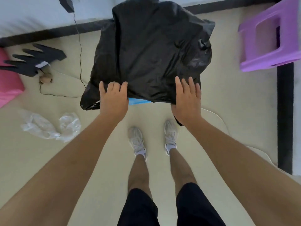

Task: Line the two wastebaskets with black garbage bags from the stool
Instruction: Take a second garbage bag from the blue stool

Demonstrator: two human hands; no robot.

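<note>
A view looking straight down at a pale floor. At the far left edge sits a pink object (8, 79), only partly in frame, and just beside it lies a black glove (35, 58) with its fingers spread. A thin black cable (79, 51) trails across the floor between the glove and the centre. Nearer the person, at left, lies a crumpled clear plastic wrapper (50, 126).

In the centre, a billowing black plastic garbage bag (151, 51) covers a blue wastebasket (138, 101); only a sliver of blue rim shows below the bag's near edge. The left hand (114, 98) rests on the bag's near left edge, fingers curled over the plastic and gripping it. The right hand (187, 95) presses on the near right edge with fingers extended and together, and a fold of bag hangs beneath its palm. Both bare arms reach forward. Below them stand two white sneakers (170, 136).

At upper right stands a purple plastic stool (267, 36), well apart from the bag.
</note>
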